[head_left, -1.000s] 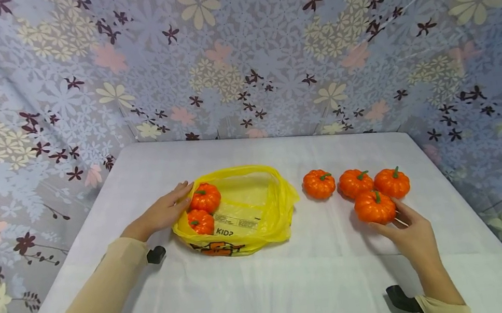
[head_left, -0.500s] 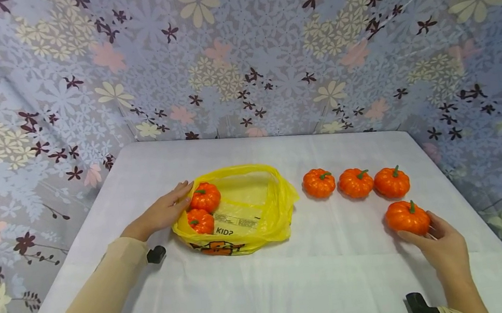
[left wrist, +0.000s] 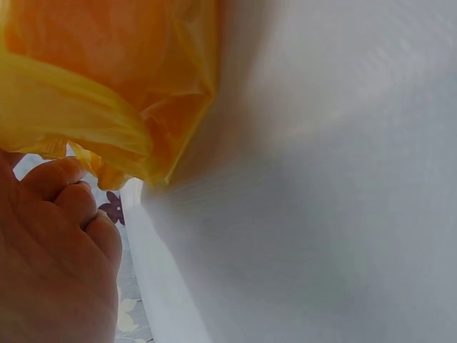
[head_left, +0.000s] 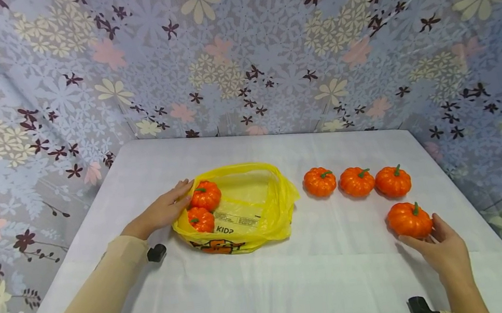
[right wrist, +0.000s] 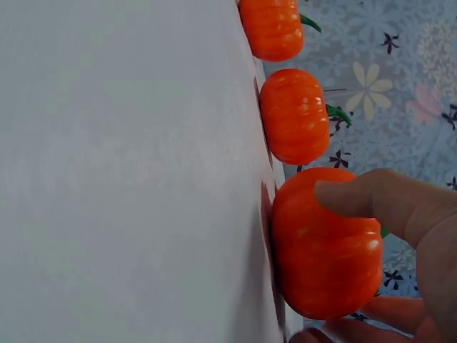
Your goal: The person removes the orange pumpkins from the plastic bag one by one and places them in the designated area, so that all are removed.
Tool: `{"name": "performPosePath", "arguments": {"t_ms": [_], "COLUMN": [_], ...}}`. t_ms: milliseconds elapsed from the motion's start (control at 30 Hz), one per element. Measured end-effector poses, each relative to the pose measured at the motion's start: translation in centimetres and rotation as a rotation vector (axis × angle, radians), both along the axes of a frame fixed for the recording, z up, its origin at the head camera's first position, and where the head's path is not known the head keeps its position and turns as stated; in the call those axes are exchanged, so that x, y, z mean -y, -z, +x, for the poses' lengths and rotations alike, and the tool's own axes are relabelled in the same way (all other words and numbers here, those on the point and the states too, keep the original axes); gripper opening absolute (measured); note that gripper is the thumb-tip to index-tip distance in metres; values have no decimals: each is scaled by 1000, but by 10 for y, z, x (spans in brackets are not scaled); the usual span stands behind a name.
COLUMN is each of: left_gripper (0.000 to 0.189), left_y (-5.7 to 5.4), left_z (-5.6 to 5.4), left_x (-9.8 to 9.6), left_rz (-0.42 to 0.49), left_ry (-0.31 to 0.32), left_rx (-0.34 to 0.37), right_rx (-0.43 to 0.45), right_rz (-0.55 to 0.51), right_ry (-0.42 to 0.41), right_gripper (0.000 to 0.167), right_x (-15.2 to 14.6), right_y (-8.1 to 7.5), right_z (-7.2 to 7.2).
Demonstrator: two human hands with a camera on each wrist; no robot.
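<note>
A yellow plastic bag (head_left: 282,215) lies with its mouth spread wide on the table. Its left rim is held by my left hand (head_left: 164,211), whose fingers look curled at the bag's edge in the left wrist view. Inside the bag, on the left, sit an orange toy pumpkin (head_left: 208,195) and another small pumpkin (head_left: 201,220). My right hand (head_left: 446,252) grips a shiny orange pumpkin (head_left: 409,220) with a green stem, low over the table's right side. In the right wrist view the thumb (right wrist: 350,198) lies across this pumpkin, with fingers below it.
Behind the held pumpkin, a left pumpkin (head_left: 320,182), a middle pumpkin (head_left: 356,182) and a right pumpkin (head_left: 393,182) stand in a row. White cloth covers the table (head_left: 231,305). Flowered fabric (head_left: 239,64) hangs around its back and sides.
My right hand has drawn the gripped pumpkin away from the row, toward the right and nearer to me, then held almost still. The left hand and the bag have stayed in place.
</note>
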State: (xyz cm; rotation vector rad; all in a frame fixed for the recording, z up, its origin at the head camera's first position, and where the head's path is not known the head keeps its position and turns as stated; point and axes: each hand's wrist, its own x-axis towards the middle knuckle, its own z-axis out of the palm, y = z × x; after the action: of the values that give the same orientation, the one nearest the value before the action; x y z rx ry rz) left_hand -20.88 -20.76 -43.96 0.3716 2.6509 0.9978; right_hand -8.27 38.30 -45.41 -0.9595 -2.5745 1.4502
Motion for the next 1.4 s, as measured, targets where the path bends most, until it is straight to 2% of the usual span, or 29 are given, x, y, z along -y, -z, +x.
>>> {"name": "performPosePath", "arguments": {"t_ms": [133,267,500,633,933,1400], "left_gripper": [61,61,61,61,60,60], "left_y": [-1,0,-1,-1,1,-1], "left_z": [0,-1,-1,-1,1,1], "left_x": [0,0,-2,-1,-1,-1], "left_rz": [4,5,-4,-1,10,4], "left_ry": [-1,-5,-11,-13,1,7], "left_rx": [1,5,6,-1,0,-4], "right_rx": [-21,-44,-93,-146,-143,-258], "right_rz": [57,120,158,179,179,188], "right_ry": [-23,-32,-51,-96,-104,-200], "right_gripper": [112,110,105,104,106,105], "right_x": [2,5,15,20,29,48], "right_y": [-8,-22,-38,-41,-42,-45], "right_z": [2,4,4,3,2,-1]}}
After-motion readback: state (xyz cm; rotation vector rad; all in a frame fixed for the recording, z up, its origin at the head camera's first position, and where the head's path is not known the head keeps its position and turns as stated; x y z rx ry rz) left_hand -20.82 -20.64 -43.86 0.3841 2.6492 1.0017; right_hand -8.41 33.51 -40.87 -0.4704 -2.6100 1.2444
